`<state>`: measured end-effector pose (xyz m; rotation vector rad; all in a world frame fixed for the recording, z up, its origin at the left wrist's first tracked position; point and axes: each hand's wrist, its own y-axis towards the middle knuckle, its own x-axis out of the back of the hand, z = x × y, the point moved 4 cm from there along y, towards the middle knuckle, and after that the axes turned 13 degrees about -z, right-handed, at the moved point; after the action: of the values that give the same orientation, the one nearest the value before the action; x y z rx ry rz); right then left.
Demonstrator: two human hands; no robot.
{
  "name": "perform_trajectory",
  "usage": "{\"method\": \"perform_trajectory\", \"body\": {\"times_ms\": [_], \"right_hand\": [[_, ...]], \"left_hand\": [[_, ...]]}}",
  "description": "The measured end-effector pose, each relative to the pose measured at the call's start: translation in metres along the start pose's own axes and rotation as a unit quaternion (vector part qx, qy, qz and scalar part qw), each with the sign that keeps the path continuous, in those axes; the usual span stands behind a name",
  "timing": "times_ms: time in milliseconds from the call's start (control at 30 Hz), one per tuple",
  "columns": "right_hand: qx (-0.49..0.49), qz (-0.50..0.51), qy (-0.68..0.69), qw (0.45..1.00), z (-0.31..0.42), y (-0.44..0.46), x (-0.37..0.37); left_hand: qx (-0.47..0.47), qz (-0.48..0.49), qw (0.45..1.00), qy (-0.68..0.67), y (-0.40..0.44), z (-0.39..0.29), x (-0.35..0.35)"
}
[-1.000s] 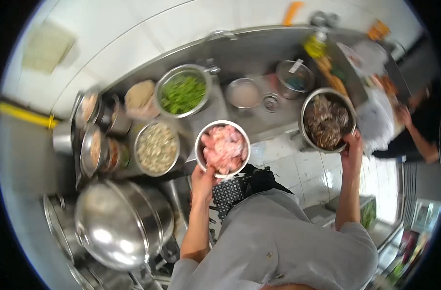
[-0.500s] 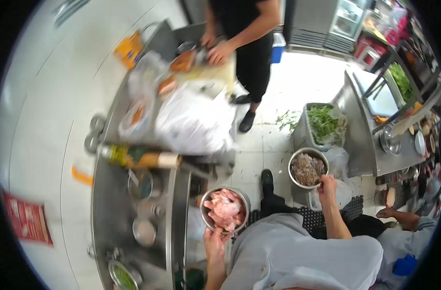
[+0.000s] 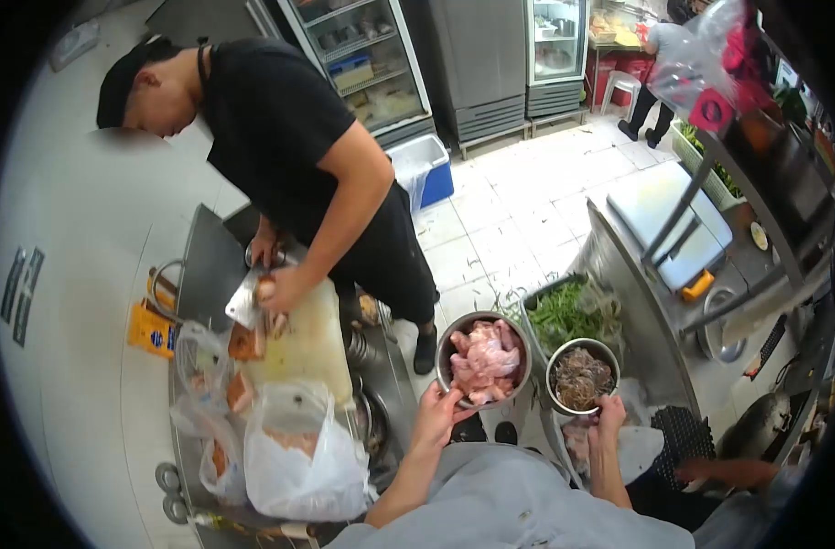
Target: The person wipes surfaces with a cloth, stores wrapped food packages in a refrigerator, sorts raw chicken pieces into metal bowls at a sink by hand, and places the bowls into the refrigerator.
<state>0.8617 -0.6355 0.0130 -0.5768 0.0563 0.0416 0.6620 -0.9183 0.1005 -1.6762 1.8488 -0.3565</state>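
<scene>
My left hand grips the rim of a round metal bowl heaped with pink raw meat, which looks like chicken pieces. In my right hand is a smaller metal pot, held by its near edge. Greyish-brown pieces, possibly shrimp, fill this pot. Both vessels are in front of my body, side by side and slightly apart. Below the pot, a plastic bag and a tub with pinkish contents are partly covered.
At the left counter, a person in black holds a cleaver over a cutting board. White plastic bags lie nearer. A bin of greens stands ahead, beside the right-hand metal table. Fridges line the back.
My view has turned and moved forward, away from the sink. The two vessels are now closer together, with the meat bowl higher in view. More of the person in black shows.
</scene>
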Motion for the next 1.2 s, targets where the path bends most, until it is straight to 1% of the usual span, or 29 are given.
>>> {"method": "perform_trajectory", "body": {"times_ms": [67, 133, 200, 233, 267, 300, 333, 367, 400, 467, 533, 633, 733, 767, 800, 867, 900, 967, 1033, 1067, 1100, 1133, 1200], "right_hand": [[0.0, -0.021, 0.01, 1.0, -0.005, 0.025, -0.023], [0.014, -0.041, 0.035, 0.998, -0.004, 0.046, -0.065], [0.035, -0.07, 0.051, 0.996, -0.001, 0.049, -0.088], [0.052, -0.082, 0.008, 0.995, -0.001, 0.057, -0.103], [0.054, -0.103, 0.023, 0.993, -0.008, 0.061, -0.11], [0.06, -0.114, 0.036, 0.991, -0.014, 0.069, -0.122], [0.068, -0.113, 0.047, 0.99, -0.006, 0.088, -0.146], [0.041, -0.107, -0.008, 0.993, 0.015, 0.076, -0.172], [0.054, -0.094, 0.023, 0.994, 0.009, 0.082, -0.182], [0.087, -0.06, 0.098, 0.99, 0.0, 0.119, -0.224], [0.083, 0.017, 0.148, 0.985, 0.036, 0.111, -0.295], [0.053, 0.068, 0.231, 0.969, 0.055, 0.149, -0.368], [0.026, 0.109, 0.263, 0.958, 0.068, 0.198, -0.431], [0.013, 0.128, 0.272, 0.954, 0.072, 0.215, -0.459], [-0.007, 0.142, 0.279, 0.95, 0.071, 0.229, -0.474], [-0.053, 0.156, 0.27, 0.949, 0.057, 0.27, -0.491], [-0.054, 0.167, 0.245, 0.954, 0.113, 0.23, -0.528], [-0.005, 0.173, 0.272, 0.947, 0.13, 0.242, -0.583], [-0.007, 0.236, 0.298, 0.925, 0.144, 0.27, -0.634], [-0.011, 0.251, 0.296, 0.921, 0.153, 0.276, -0.656], [-0.019, 0.255, 0.293, 0.921, 0.157, 0.277, -0.669], [-0.022, 0.254, 0.282, 0.925, 0.168, 0.282, -0.7], [-0.032, 0.252, 0.268, 0.929, 0.177, 0.292, -0.739]], "left_hand": [[-0.001, 0.03, 1.0, 0.01, 0.044, -0.034, -0.041], [0.001, 0.056, 0.998, 0.016, 0.089, -0.064, -0.073], [-0.018, 0.113, 0.989, 0.093, 0.137, -0.089, -0.098], [-0.036, 0.146, 0.98, 0.133, 0.161, -0.107, -0.119], [-0.051, 0.175, 0.969, 0.169, 0.182, -0.121, -0.138], [-0.033, 0.211, 0.958, 0.191, 0.201, -0.136, -0.161], [-0.062, 0.24, 0.941, 0.229, 0.216, -0.153, -0.191], [-0.062, 0.278, 0.921, 0.266, 0.226, -0.168, -0.218], [-0.061, 0.314, 0.898, 0.304, 0.233, -0.176, -0.239], [0.0, 0.398, 0.854, 0.334, 0.26, -0.176, -0.291], [-0.028, 0.457, 0.818, 0.348, 0.291, -0.174, -0.333], [-0.027, 0.52, 0.751, 0.407, 0.331, -0.187, -0.382], [-0.071, 0.502, 0.724, 0.467, 0.381, -0.23, -0.409], [-0.056, 0.519, 0.746, 0.413, 0.401, -0.243, -0.415], [-0.12, 0.472, 0.727, 0.484, 0.423, -0.263, -0.422], [-0.115, 0.421, 0.736, 0.517, 0.453, -0.3, -0.432], [-0.131, 0.417, 0.749, 0.498, 0.451, -0.313, -0.436], [-0.14, 0.414, 0.777, 0.452, 0.479, -0.344, -0.444], [-0.124, 0.407, 0.79, 0.442, 0.511, -0.373, -0.452], [-0.112, 0.404, 0.794, 0.439, 0.527, -0.385, -0.455], [-0.138, 0.398, 0.782, 0.459, 0.525, -0.394, -0.455], [-0.109, 0.396, 0.792, 0.451, 0.546, -0.418, -0.46], [-0.065, 0.389, 0.807, 0.439, 0.574, -0.448, -0.465]]}}
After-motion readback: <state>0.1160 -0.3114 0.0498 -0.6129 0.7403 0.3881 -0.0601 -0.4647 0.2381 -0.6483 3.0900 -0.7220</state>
